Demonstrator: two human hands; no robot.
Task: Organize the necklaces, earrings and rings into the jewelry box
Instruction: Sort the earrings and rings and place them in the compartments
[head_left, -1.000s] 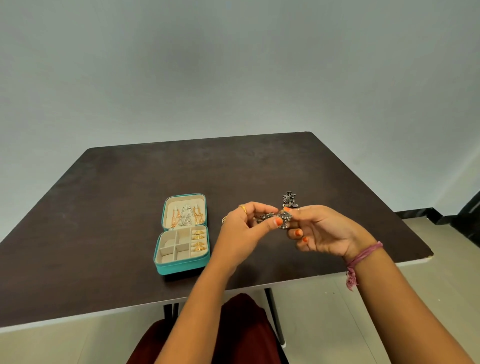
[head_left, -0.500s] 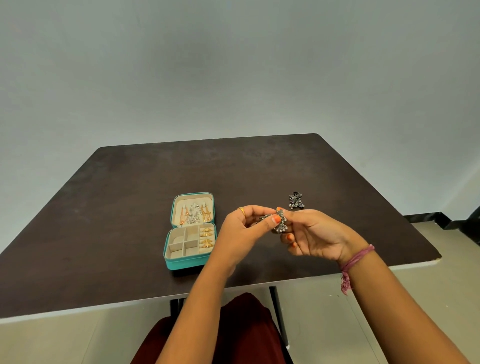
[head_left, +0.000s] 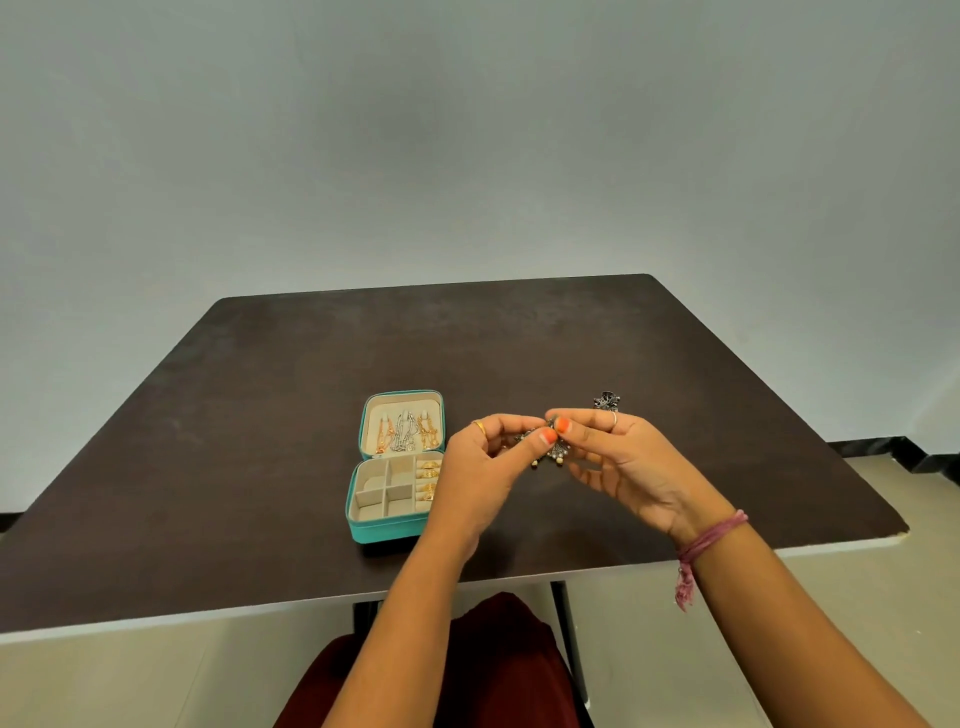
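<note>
Both hands, left hand (head_left: 483, 462) and right hand (head_left: 618, 457), were pinching one dark earring (head_left: 550, 453) between fingers; guessing next stop's an empty jewelry box (head_left: 387, 530) slot.

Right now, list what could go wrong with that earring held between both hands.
1. The earring is only pinched by fingertips above the table; a slipped grip could drop it.
2. The box sits close under the left hand; a careless move could knock it.
</note>
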